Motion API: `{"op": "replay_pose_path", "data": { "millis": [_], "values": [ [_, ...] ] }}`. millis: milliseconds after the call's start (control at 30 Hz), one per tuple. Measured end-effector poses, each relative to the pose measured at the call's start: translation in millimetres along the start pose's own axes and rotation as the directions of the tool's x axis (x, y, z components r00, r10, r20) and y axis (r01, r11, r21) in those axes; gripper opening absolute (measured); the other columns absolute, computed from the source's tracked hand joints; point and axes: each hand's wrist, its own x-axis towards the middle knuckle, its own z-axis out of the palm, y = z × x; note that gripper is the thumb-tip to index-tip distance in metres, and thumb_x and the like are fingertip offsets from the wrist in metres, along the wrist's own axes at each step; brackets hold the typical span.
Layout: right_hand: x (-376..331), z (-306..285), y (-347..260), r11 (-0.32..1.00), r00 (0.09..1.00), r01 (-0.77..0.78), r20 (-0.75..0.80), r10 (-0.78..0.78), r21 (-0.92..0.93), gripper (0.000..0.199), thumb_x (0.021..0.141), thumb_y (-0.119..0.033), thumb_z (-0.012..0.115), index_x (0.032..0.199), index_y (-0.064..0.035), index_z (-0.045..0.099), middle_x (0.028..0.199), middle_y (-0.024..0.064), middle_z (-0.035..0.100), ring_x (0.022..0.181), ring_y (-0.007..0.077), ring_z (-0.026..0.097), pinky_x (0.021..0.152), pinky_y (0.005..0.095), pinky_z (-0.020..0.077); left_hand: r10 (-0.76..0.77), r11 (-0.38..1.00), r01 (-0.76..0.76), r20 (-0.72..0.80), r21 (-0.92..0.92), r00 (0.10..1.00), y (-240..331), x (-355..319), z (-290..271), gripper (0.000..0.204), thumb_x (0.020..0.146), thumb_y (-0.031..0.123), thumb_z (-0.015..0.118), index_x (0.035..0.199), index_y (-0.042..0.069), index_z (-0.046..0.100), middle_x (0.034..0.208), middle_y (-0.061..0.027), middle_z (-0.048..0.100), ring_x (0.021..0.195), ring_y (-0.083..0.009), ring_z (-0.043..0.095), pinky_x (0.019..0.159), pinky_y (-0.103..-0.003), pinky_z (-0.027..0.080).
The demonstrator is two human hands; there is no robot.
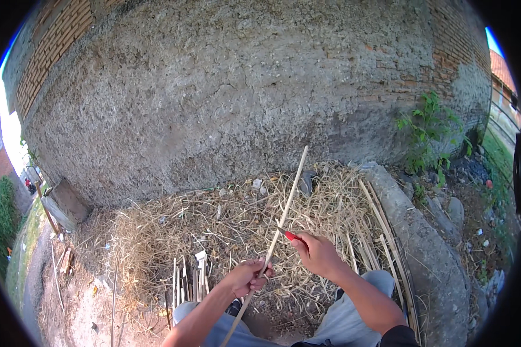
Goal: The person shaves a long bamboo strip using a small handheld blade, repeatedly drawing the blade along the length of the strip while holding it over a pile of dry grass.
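A long, pale strip of split bamboo (pixel 291 194) slants up from between my knees toward the wall. My left hand (pixel 249 277) is closed around its lower part. In my right hand (pixel 316 253) is a knife (pixel 289 235) with a red handle, its fingers wrapped round the grip. The short blade lies against the strip, above my left hand, where a small sliver lifts from the edge. The strip's lower end runs out of view at the bottom.
Shavings (pixel 214 231) cover the ground in front of me. Several cut strips (pixel 185 280) stand by my left knee, and longer strips (pixel 388 237) lie at the right beside a concrete kerb (pixel 411 231). A rough wall (pixel 231 104) rises ahead; a green plant (pixel 428 130) grows against it.
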Motion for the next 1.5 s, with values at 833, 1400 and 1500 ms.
{"op": "replay_pose_path", "data": {
  "millis": [833,1400,1500],
  "values": [
    [-26,44,15,0.952,0.962,0.199,-0.141,-0.236,-0.233,0.035,0.092,-0.036,0.062,0.103,-0.0051,0.072,0.067,0.0084,0.068,0.053,0.0242,0.065,0.047,0.0357,0.0509,0.142,0.986,-0.125,-0.173,0.107,0.975,-43,-14,22,0.031,0.107,0.027,0.033,0.095,0.003,0.05,0.058,0.0031,0.035,0.043,-0.0065,0.03,0.038,-0.024,0.022],
    [5,49,48,0.965,0.958,0.126,-0.225,-0.178,-0.228,0.033,0.094,-0.038,0.058,0.1,-0.01,0.074,0.071,0.0084,0.07,0.057,0.0254,0.066,0.05,0.038,0.0524,0.157,0.978,-0.117,-0.239,0.173,0.958,-63,-37,17,0.033,0.107,0.029,0.034,0.095,0.002,0.049,0.057,0.0022,0.032,0.044,-0.0067,0.03,0.04,-0.024,0.022],
    [22,15,66,0.956,0.977,-0.111,-0.204,0.055,-0.27,0.034,0.095,-0.039,0.054,0.1,-0.0128,0.074,0.066,0.0084,0.067,0.059,0.0285,0.065,0.055,0.0416,0.0529,0.113,0.964,-0.057,-0.209,0.258,0.971,-74,-47,18,0.035,0.107,0.029,0.034,0.093,0.002,0.05,0.057,0.002,0.034,0.045,-0.0064,0.031,0.04,-0.024,0.024]
  ]
}}
